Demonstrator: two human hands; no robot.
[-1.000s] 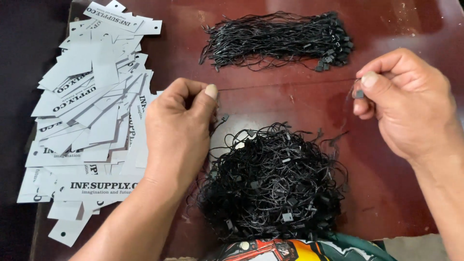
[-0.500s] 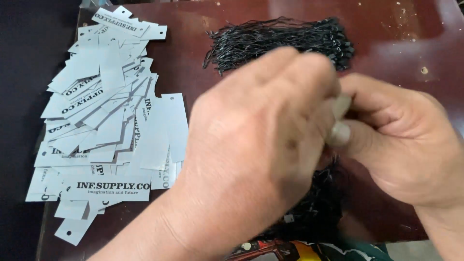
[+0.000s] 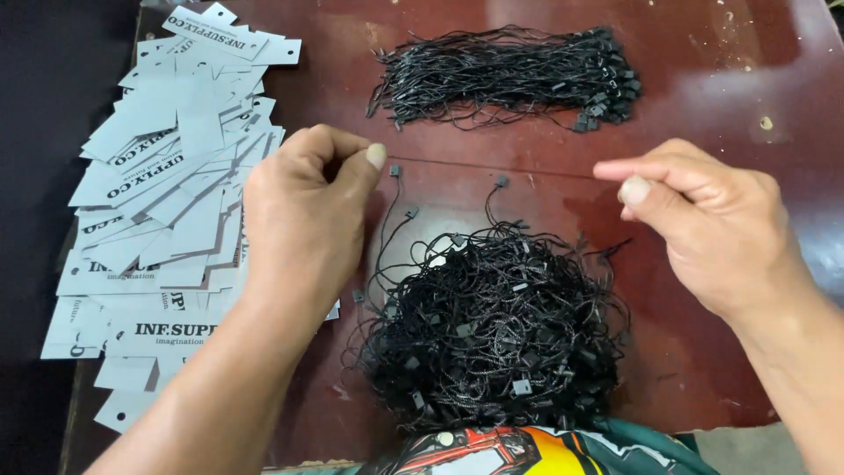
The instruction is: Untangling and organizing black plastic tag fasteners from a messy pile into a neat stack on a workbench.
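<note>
My left hand and my right hand pinch the two ends of one thin black string, stretched taut and level between them above the dark red table. Below the string lies a tangled heap of black strings with small plastic ends. Beyond it, at the back of the table, rests a straightened bundle of the same black strings. My left hand hovers beside a spread of white card tags.
The white tags with punched holes cover the table's left side, reaching its left edge. A colourful printed cloth shows at the bottom edge. Pale scuffs mark the table's far right corner.
My hands met over the tangled heap half a second ago; they have since drawn apart sideways, pulling one string out straight between them.
</note>
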